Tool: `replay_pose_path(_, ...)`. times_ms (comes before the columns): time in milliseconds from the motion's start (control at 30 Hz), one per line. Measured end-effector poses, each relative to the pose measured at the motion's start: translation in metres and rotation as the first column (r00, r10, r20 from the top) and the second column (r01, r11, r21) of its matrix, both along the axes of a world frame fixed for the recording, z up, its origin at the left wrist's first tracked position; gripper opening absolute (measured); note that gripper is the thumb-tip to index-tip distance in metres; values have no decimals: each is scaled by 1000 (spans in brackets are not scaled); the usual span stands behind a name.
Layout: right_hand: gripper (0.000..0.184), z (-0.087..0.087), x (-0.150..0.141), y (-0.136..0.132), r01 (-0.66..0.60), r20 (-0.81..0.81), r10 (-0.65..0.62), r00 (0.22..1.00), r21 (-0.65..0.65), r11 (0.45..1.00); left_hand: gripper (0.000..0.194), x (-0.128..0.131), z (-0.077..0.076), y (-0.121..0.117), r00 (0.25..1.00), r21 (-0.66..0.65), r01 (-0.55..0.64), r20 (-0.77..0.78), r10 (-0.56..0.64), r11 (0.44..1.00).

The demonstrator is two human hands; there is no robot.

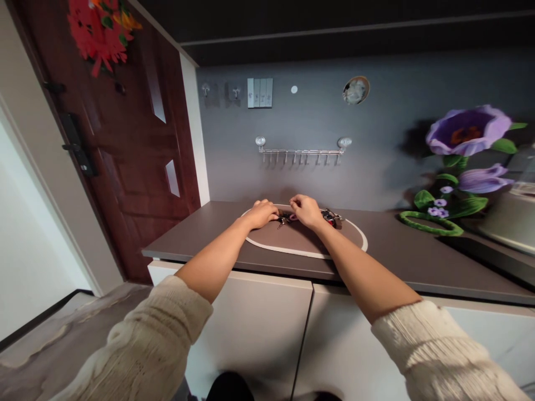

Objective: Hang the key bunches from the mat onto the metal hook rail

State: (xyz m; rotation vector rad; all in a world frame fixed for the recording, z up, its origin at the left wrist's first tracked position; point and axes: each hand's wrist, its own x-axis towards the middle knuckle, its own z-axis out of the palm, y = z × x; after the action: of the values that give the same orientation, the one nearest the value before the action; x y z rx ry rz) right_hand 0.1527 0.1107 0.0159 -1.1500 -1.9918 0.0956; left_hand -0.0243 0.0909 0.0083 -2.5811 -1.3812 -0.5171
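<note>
My left hand (263, 214) is low over an oval brown mat with a pale rim (288, 252), its fingers curled at the edge of a small bunch of keys (283, 219). The keys look dark and metallic, with something pinkish beside them. Just to the right, my right hand (308, 211) is closed, thumb and fingers pinched together and slightly raised. What it pinches, if anything, is too small to make out. Behind its wrist lies a cluster of dark, red and brown small items (333, 218), partly hidden by my arm.
A silver hook rail (301, 152) is fixed to the grey wall behind the counter (401, 262). Purple plush flowers (463, 133) and a pale domed object (512, 217) stand at the right. A brown door (125, 139) is at the left; white cabinet doors (254, 317) are below.
</note>
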Motion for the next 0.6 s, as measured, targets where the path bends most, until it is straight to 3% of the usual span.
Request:
replay_pose_path(167,9,-1,0,0,-48,-64,46,997,-38,998,26,-1,-1,1,1000,12,-4,24,4,1000)
replay_pose_path(333,11,0,0,-1,-7,-3,7,1000,-11,1000,28,-1,0,0,996,54,-68,58,64,996)
replay_pose_path(600,10,-1,-1,-3,-52,-7,52,999,-22,998,29,1,7,-3,960,36,-93,270,80,995)
